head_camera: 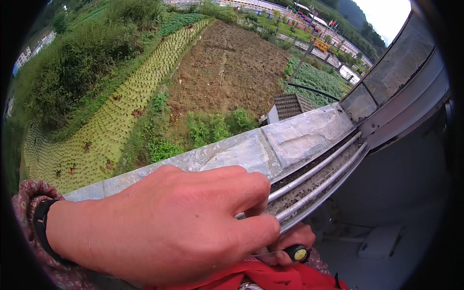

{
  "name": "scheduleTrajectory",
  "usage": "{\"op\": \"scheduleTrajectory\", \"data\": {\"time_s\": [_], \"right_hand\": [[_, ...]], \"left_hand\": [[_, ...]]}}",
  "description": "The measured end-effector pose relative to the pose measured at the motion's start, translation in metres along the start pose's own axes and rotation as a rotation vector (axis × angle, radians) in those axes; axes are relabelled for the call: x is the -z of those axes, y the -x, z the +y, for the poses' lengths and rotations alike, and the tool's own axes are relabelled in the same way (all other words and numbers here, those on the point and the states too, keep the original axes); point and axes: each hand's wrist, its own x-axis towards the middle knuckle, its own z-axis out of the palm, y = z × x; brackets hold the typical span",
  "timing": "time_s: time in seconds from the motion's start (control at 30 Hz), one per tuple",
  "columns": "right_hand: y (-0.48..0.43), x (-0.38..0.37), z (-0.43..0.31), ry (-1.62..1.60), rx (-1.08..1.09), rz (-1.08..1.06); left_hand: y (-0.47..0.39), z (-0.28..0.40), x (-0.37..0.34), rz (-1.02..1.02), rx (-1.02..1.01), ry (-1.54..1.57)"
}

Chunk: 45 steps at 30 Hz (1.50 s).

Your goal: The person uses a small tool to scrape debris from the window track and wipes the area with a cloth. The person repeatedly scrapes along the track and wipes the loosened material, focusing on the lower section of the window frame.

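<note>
My left hand point(174, 221), with a black band at the wrist and a patterned sleeve, reaches from the left over a metal sliding-window track point(311, 185). Its fingers are bent down at the rails, thumb near forefinger; whether something is between the fingertips is hidden. Dark grit lies in the track's grooves. Below the track, partly covered by my left hand, my right hand point(297, 237) grips a black handle with a yellow end point(299, 254); the rest of that tool is hidden. A thin, pale strand runs beside the handle. Red cloth point(268, 273) lies under both hands.
Outside the track runs a grey tiled ledge point(308, 137), with a drop beyond it to fields and a small tiled roof point(290, 105). A metal window frame point(406, 112) rises at the right. Inside, at lower right, is a shadowed pale object point(380, 241).
</note>
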Motion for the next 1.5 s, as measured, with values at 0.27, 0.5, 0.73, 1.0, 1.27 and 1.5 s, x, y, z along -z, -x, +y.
{"op": "scheduleTrajectory", "data": {"time_s": [0.27, 0.5, 0.73, 1.0, 1.27, 1.5], "right_hand": [[0.015, -0.002, -0.002, 0.037, -0.015, 0.055], [0.013, -0.003, -0.001, 0.053, -0.021, 0.095], [0.002, 0.003, -0.010, 0.148, -0.071, -0.004], [0.004, 0.005, -0.002, 0.142, -0.074, -0.042], [-0.004, 0.001, -0.007, 0.147, -0.061, -0.064], [-0.005, 0.000, -0.006, 0.142, -0.014, -0.095]], "left_hand": [[0.002, -0.008, -0.033, 0.097, -0.017, 0.027], [-0.003, -0.016, -0.036, 0.115, -0.016, -0.054], [0.011, -0.026, -0.031, 0.100, 0.012, 0.025], [0.016, -0.032, -0.030, 0.053, 0.045, 0.139], [0.023, -0.020, -0.027, -0.008, -0.070, 0.064], [0.037, -0.004, -0.041, 0.017, -0.118, -0.109]]}}
